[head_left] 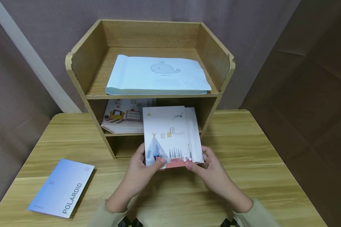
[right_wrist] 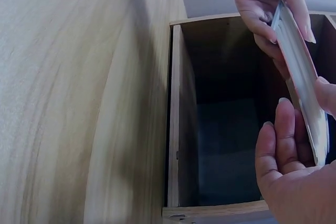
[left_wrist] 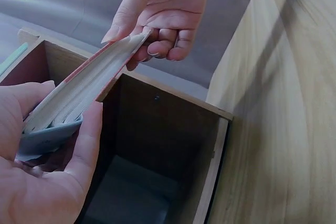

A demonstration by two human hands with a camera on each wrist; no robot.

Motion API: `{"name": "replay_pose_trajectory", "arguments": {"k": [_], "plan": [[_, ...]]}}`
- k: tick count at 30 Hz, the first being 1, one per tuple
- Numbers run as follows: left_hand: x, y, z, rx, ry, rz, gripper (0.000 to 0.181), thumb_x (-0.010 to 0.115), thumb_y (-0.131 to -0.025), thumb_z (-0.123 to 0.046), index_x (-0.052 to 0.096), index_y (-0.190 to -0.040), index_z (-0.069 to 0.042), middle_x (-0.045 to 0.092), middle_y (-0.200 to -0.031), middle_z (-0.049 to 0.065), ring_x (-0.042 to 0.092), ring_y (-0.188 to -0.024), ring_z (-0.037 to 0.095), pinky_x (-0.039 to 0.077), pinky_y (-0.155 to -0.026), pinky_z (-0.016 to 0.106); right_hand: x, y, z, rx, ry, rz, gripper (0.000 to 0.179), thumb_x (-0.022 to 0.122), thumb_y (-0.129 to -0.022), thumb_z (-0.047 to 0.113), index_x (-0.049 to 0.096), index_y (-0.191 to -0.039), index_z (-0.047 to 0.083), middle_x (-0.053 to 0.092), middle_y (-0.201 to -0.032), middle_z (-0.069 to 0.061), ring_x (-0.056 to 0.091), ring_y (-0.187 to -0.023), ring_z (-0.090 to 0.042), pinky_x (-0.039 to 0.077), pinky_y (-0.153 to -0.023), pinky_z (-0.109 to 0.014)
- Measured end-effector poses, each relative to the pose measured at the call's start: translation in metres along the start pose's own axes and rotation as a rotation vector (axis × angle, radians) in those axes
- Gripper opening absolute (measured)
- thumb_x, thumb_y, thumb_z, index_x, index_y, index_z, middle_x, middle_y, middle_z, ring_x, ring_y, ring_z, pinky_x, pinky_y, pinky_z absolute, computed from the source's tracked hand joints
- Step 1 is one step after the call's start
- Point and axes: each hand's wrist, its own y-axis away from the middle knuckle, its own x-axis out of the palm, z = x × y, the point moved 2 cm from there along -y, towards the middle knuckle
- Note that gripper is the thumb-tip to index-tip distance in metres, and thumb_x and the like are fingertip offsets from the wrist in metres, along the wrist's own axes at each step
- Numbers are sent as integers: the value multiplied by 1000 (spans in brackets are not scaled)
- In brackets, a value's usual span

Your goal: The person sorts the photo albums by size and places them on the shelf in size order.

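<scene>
A notebook point(head_left: 170, 135) with a tent drawing and a red band on its white cover is held in both hands, in front of the middle shelf. My left hand point(head_left: 139, 171) grips its near left corner, thumb on the cover and fingers underneath. At the near right corner, my right hand point(head_left: 214, 173) pinches it the same way. Its page edges point(left_wrist: 84, 87) face the left wrist camera, between the two covers. Behind it on the middle shelf lies another illustrated notebook point(head_left: 126, 116), partly covered by the held one.
The wooden desktop shelf point(head_left: 150, 34) stands at the back of the table point(head_left: 244, 164). A pale blue whale-drawing notebook point(head_left: 156, 75) lies on its top level. Front left on the table is a blue and white booklet point(head_left: 61, 189) marked POLAROID. Grey curtain point(head_left: 230, 15) hangs behind.
</scene>
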Motion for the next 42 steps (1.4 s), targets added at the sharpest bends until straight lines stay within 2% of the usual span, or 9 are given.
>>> {"name": "replay_pose_trajectory", "arguments": {"k": [6,12,19,23,30,36,42], "plan": [[-2,2,-5,-9,129,52,61,72,-85,1,44,-137,-11,58,-117,22,63,-98,35,57,-79,43,-1,-1,2,17,-32,-12,65,77,-84,20,38,-134,5,65,-115,-13,67,-93,-29,57,-80,-34],[-3,3,-11,-8,173,95,76,72,-81,7,36,-145,-10,52,-127,21,58,-111,34,52,-90,40,-5,-4,6,4,-56,-27,63,75,-86,18,38,-134,3,65,-112,-15,65,-92,-35,56,-82,-35],[0,2,-14,-2,269,120,74,65,-84,12,32,-147,-8,49,-129,25,57,-112,38,52,-89,44,-8,-7,11,-19,-46,-45,60,74,-87,16,39,-134,0,66,-109,-16,67,-87,-28,56,-83,-34],[1,0,-13,34,240,87,68,66,-86,8,35,-145,-6,52,-126,25,60,-107,37,53,-87,43,-10,-9,14,-20,-35,-59,60,73,-87,17,40,-134,0,66,-105,-16,66,-86,-27,55,-83,-32],[5,-5,-16,95,150,12,63,71,-86,0,40,-141,-1,57,-123,21,60,-109,32,53,-88,38,-12,-17,18,-23,-30,-75,55,71,-90,20,42,-132,0,67,-105,-14,67,-85,-26,54,-84,-29],[6,-10,-18,81,136,-34,60,70,-88,-3,41,-141,-2,59,-120,19,62,-107,30,53,-88,37,-12,-22,20,-17,-68,-78,55,69,-92,21,41,-134,-1,65,-111,-15,67,-86,-27,54,-86,-31],[7,-14,-19,79,160,-52,56,69,-89,-4,43,-139,-1,59,-119,21,62,-105,31,53,-88,38,-12,-25,22,-31,-98,-78,53,66,-94,17,39,-134,-4,62,-114,-19,65,-87,-26,55,-84,-33]]}}
